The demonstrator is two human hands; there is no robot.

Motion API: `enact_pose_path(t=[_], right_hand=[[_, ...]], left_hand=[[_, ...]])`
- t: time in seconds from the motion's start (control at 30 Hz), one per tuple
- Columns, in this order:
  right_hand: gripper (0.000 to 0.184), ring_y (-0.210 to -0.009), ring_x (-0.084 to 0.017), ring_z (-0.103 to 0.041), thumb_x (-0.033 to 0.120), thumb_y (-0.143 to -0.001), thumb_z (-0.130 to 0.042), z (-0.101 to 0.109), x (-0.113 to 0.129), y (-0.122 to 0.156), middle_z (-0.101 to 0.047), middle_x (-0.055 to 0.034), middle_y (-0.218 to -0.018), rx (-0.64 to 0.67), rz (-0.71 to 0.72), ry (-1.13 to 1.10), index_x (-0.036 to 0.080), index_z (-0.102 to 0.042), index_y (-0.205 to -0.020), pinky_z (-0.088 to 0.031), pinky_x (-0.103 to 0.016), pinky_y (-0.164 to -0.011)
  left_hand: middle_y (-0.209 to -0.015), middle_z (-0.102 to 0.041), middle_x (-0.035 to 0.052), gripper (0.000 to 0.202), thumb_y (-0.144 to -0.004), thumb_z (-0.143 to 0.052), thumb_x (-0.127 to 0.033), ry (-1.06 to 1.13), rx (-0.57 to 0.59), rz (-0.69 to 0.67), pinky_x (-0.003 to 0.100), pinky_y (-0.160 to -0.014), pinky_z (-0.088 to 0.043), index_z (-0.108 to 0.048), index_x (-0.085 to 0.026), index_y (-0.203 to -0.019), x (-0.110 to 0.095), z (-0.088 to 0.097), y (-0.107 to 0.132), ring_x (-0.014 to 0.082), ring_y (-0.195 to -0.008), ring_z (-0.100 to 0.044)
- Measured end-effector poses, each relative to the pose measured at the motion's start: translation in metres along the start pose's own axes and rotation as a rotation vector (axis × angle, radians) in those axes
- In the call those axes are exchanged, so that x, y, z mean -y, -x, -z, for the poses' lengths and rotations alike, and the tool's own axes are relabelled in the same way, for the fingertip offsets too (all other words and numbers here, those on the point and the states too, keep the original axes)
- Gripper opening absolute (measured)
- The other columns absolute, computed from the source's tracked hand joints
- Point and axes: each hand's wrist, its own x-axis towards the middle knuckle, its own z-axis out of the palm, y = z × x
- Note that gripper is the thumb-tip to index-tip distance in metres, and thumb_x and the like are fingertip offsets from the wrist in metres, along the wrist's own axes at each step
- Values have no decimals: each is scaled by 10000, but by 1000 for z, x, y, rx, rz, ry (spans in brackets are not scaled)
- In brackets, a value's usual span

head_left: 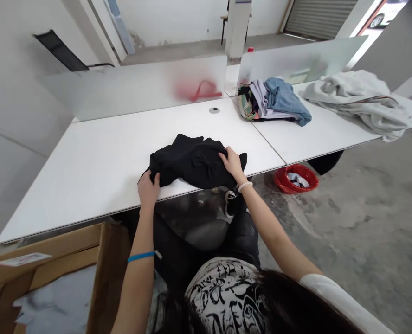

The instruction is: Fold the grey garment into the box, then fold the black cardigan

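A crumpled black garment (195, 160) lies at the front edge of the white table (87, 157); its exact kind does not show. My left hand (148, 186) grips its left end, thumb on top and the other fingers partly hidden. At the right end, my right hand (232, 163) is closed on the cloth, with fingers bent into the fabric. Between the hands the garment is bunched and wrinkled, and part of its lower edge hangs just past the table edge.
Folded clothes (272, 99) are piled at the back right, beside a heap of pale grey cloth (362, 99). Frosted dividers (139, 86) run along the table's rear. A red bin (284, 185) stands on the floor at right; an open cardboard box (101, 260) is at lower left.
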Motion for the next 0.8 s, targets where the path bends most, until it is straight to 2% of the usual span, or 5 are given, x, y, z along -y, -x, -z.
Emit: enact_pose_path(t=[0.07,0.23,0.47,0.63,0.8], right_hand=[[270,-813,-274,-602,400,-939,-403,-3,2,-3,-655,-130,-912,-4,-12,19,164,-520,-995,-399,-334,-717],[323,-744,-283,-613,446,-946,-348,-12,6,-11,-647,-127,-815,-18,-52,42,163,-492,-1008,-403,-337,-676],[338,-759,-292,-616,464,-943,-330,-15,4,-12,-651,-138,-836,-2,-30,38,166,-480,-1004,-411,-346,-677],[394,-739,-307,-606,529,-932,-302,-16,-3,-15,-633,-130,-803,16,-8,0,175,-459,-1004,-418,-372,-666],[405,-745,-291,-600,572,-913,-327,-15,-13,-34,-614,-106,-793,33,41,-89,196,-454,-995,-432,-385,-676]], left_hand=[[-1088,-622,188,369,-873,-425,-405,5,-15,-18,481,-944,-416,-538,-130,-1091,0,0,1,323,-1082,-560],[-1289,-475,200,299,-878,-439,-381,10,-91,-51,434,-1005,-379,-520,-141,-1038,-1,0,4,297,-1247,-422],[-1045,-577,195,334,-877,-436,-404,6,-92,-7,469,-919,-428,-517,-127,-1043,2,-3,4,325,-1093,-526],[-1030,-601,183,356,-887,-414,-429,-9,-75,23,456,-863,-458,-518,-140,-1067,3,-6,5,323,-1036,-561],[-1049,-604,183,364,-886,-419,-431,-24,-70,43,453,-902,-436,-522,-137,-1076,-2,-6,6,325,-1066,-547]])
